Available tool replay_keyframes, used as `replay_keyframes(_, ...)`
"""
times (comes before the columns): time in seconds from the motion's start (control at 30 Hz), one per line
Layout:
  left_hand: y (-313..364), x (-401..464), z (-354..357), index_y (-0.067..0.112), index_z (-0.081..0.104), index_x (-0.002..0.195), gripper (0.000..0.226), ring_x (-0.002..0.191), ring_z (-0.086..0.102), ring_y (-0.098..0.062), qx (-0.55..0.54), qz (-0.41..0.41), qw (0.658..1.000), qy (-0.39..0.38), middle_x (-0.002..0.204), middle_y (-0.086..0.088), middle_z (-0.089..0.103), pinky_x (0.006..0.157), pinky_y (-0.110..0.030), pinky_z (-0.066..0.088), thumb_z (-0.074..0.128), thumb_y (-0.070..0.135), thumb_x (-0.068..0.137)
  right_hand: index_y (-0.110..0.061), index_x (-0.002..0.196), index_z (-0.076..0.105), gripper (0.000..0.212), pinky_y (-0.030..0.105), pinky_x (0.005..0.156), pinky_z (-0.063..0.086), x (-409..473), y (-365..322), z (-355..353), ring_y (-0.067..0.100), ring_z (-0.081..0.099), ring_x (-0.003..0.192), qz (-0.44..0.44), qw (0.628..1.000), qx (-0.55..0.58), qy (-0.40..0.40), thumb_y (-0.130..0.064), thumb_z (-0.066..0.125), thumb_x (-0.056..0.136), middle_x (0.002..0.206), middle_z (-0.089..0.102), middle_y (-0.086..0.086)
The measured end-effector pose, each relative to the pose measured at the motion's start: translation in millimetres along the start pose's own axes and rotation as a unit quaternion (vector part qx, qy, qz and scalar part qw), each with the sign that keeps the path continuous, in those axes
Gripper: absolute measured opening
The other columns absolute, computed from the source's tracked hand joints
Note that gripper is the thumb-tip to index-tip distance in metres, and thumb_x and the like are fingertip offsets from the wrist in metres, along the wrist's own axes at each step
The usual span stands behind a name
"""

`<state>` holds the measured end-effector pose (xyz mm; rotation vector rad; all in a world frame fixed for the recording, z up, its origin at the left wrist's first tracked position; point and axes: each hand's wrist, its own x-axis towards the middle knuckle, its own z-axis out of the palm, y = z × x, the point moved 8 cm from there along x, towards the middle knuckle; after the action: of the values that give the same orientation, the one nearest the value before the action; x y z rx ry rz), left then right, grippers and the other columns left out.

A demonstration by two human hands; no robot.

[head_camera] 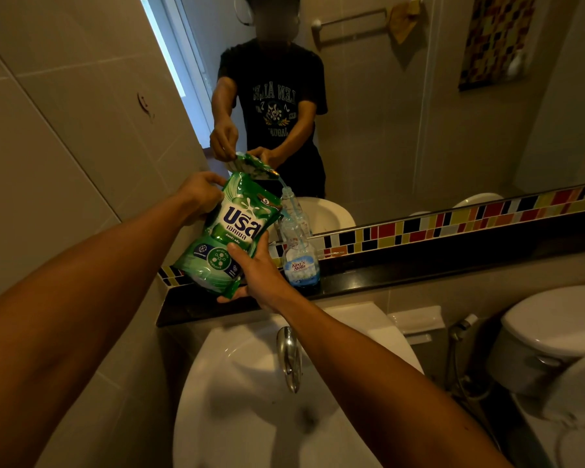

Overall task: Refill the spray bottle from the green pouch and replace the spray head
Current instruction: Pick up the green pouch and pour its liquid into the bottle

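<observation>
Two bare forearms reach out over the white washbasin [244,393] toward a black ledge [419,268] that runs under the mirror [402,113], with a strip of coloured mosaic tiles [453,221] along the ledge's back edge. Between the hands, the green refill pouch [228,238] is held above the left end of the ledge, tipped to the right so that its upper corner leans over the mouth of the spray bottle.

The left hand [200,194] grips the pouch's upper left edge, fingers curled round the top. The right hand [254,271] clasps the lower right part of the pouch from beneath, thumb pressed on the front face and fingers cupped under the bottom edge.

Large white Thai lettering fills the middle of the pouch, with smaller script and round icons below it; the fine print cannot be read.

The clear spray bottle [299,255] stands upright near the ledge's left end, just right of the pouch, without its spray head. Its pale blue label reads "King's Stella". A thin stream seems to run from the pouch corner into its neck.

A chrome tap [289,356] stands at the basin's back edge.
</observation>
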<state>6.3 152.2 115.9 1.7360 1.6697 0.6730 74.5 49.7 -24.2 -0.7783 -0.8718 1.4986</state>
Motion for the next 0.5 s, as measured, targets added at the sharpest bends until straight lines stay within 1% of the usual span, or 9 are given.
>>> replay_keyframes(0.13, 0.5, -0.5, -0.5, 0.015, 0.057, 0.126, 0.032, 0.079, 0.062, -0.023, -0.002, -0.001, 1.0, 0.002, 0.102, -0.014, 0.062, 0.065, -0.036, 0.055, 0.05, 0.001, 0.098, -0.053, 0.147, 0.024, 0.064, 0.075, 0.073, 0.057, 0.1, 0.2, 0.2, 0.044, 0.055, 0.132, 0.003, 1.0, 0.002, 0.001, -0.028, 0.063, 0.102, 0.155, 0.046, 0.006)
replay_keyframes(0.27, 1.7, -0.5, -0.4, 0.015, 0.057, 0.125, 0.032, 0.083, 0.063, -0.025, 0.0, 0.0, 1.0, -0.002, 0.107, -0.016, 0.062, 0.065, -0.036, 0.055, 0.05, 0.001, 0.097, -0.053, 0.147, 0.023, 0.064, 0.074, 0.073, 0.057, -0.5, -0.6, 0.8, 0.044, 0.054, 0.133, 0.004, 1.0, 0.005, -0.002, -0.028, 0.062, 0.103, 0.155, 0.046, 0.006)
replay_keyframes(0.5, 4.1, -1.2, 0.4, 0.015, 0.057, 0.126, 0.033, 0.075, 0.062, -0.02, 0.007, 0.005, 1.0, 0.001, 0.095, -0.011, 0.063, 0.061, -0.033, 0.052, 0.049, 0.0, 0.098, -0.051, 0.145, 0.026, 0.059, 0.074, 0.074, 0.057, -1.7, -1.9, 0.8, 0.043, 0.055, 0.132, 0.004, 1.0, 0.005, -0.001, -0.027, 0.061, 0.104, 0.154, 0.047, 0.005)
